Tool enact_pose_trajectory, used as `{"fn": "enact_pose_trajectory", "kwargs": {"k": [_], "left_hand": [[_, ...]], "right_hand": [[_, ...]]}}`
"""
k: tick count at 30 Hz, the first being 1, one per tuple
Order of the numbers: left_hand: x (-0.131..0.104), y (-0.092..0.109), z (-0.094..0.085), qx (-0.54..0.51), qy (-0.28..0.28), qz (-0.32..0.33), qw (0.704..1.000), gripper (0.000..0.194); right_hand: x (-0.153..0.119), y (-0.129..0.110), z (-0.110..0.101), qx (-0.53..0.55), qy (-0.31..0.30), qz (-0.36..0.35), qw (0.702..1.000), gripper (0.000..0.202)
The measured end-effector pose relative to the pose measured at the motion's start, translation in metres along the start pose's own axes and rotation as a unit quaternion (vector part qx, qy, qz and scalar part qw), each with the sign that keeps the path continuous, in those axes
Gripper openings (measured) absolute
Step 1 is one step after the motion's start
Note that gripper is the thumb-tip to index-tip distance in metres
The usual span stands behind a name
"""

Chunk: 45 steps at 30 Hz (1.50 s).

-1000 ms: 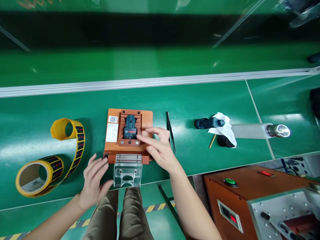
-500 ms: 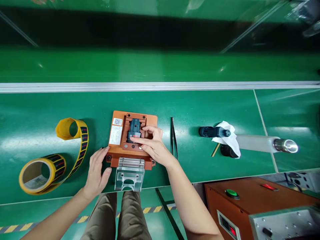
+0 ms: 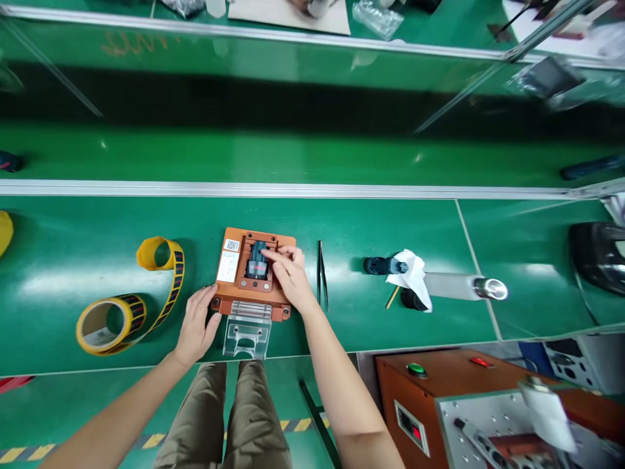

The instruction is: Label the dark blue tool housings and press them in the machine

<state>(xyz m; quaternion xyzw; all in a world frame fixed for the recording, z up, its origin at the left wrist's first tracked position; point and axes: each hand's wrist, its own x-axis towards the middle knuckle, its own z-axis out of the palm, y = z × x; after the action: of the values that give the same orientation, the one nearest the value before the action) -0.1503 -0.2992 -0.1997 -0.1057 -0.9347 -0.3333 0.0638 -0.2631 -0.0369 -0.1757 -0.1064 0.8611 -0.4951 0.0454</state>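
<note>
A dark blue-grey battery pack (image 3: 257,268) sits in the recess of an orange-brown fixture (image 3: 233,296), which carries white labels on its left side. My right hand (image 3: 293,279) lies over the fixture's right side, its index finger stretched out to the upper part of the pack; it grips nothing. At the fixture's lower left corner rests my left hand (image 3: 196,329), fingers extended along the edge and thumb apart. A clear hinged cover (image 3: 247,334) hangs folded down off the fixture's front, towards me.
Left stands a partly unrolled yellow label roll (image 3: 88,335). Black tweezers (image 3: 320,273) lie right of the fixture. Farther right are another battery pack (image 3: 378,265), a white cloth (image 3: 413,277) and a pale bottle (image 3: 452,285). An orange-brown machine (image 3: 439,371) stands below the bench edge.
My right index finger has shifted from the lower part of the battery pack to its upper part. My left hand stays at the fixture's corner. The camera view has tilted up, showing more shelf.
</note>
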Motion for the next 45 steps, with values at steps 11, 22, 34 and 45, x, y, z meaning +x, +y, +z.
{"fn": "enact_pose_trajectory", "kwargs": {"k": [11,22,34,45], "left_hand": [[0.014,0.037,-0.022,-0.103,0.057,-0.129,0.985,0.044],[0.083,0.242,-0.142,-0.482,-0.106,-0.165,0.854,0.054],[0.071,0.354,-0.145,-0.527,-0.108,-0.064,0.841,0.041],[0.085,0.362,-0.139,-0.551,-0.162,-0.045,0.817,0.038]], "right_hand": [[-0.005,-0.11,-0.027,-0.084,0.03,0.083,0.993,0.048],[-0.151,-0.218,-0.118,0.072,0.112,-0.074,0.988,0.048],[-0.206,-0.248,-0.172,0.248,0.157,0.054,0.954,0.034],[-0.205,-0.254,-0.172,0.336,0.221,0.069,0.913,0.037]]}}
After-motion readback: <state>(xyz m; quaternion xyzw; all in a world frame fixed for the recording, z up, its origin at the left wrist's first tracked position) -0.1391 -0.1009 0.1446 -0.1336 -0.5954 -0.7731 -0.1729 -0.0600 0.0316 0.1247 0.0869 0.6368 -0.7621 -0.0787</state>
